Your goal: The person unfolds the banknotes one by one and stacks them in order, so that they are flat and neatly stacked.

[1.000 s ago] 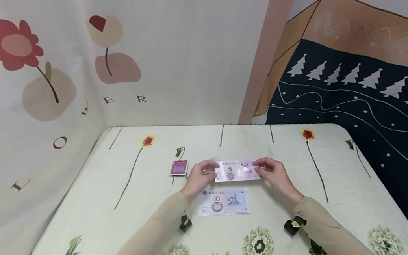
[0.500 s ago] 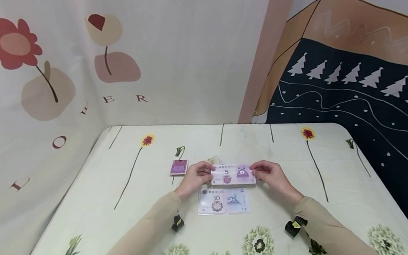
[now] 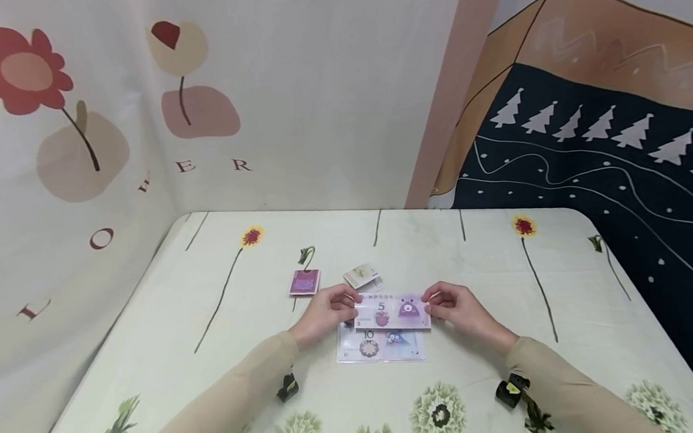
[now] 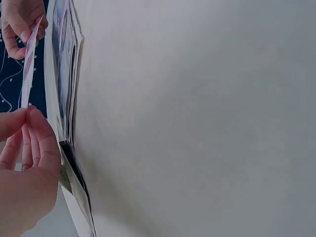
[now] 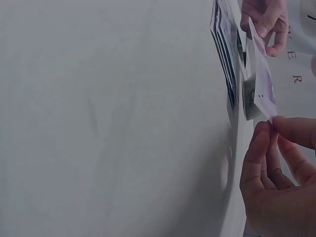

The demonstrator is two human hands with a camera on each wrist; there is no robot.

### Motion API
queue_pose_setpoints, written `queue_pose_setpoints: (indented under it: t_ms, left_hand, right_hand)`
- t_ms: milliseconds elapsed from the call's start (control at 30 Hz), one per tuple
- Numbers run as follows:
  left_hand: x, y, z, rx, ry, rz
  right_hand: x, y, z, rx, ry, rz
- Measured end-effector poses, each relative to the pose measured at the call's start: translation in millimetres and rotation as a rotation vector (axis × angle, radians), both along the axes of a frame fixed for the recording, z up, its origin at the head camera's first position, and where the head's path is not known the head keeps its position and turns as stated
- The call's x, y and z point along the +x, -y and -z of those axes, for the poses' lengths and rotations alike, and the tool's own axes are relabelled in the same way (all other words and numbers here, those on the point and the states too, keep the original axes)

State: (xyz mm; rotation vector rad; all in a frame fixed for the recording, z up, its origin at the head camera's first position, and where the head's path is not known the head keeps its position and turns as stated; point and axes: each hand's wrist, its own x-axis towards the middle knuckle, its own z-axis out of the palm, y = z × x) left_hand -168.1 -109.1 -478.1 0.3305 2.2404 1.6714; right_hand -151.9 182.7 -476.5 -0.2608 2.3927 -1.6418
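A purple play banknote marked 5 is stretched between both hands, above the table. My left hand pinches its left end between thumb and fingers, and my right hand pinches the right end. Both wrist views show the note edge-on, held off the surface. Beneath its lower edge lies a bluish play banknote marked 10, its top part hidden from the head view. In the right wrist view several layered notes show as a stack on the table.
Behind the left hand lies a small purple stack, apparently folded notes. Beyond the held note is a pale folded note with another under it. A flower-print cloth covers the table; patterned curtains stand behind it.
Both hands have brought the 5 note toward the person and slightly left, so it now overlaps the top of the 10 note. The pale folded note behind has come into view.
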Motion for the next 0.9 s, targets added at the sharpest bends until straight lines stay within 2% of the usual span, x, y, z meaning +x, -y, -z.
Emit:
queue_pose_setpoints:
  t_ms: [233,533,733,900]
  left_hand:
    - [5.3,7.7,1.6,-0.019,-0.036,0.025]
    - [13.1,16.7,3.2,-0.030,-0.021,0.021]
    - [17.5,21.6,4.8,-0.053,-0.019,0.038]
    - [23.7,23.3,5.4,-0.106,-0.021,0.070]
  right_hand:
    - [4.3,3,-0.3,0.020,0.007,-0.069]
    - [9.6,9,4.3,0.007,0.010,-0.146]
    - [12.5,13,2.0,0.003,0.014,-0.167]
    - [16.4,15,2.2,0.044,0.016,-0.176]
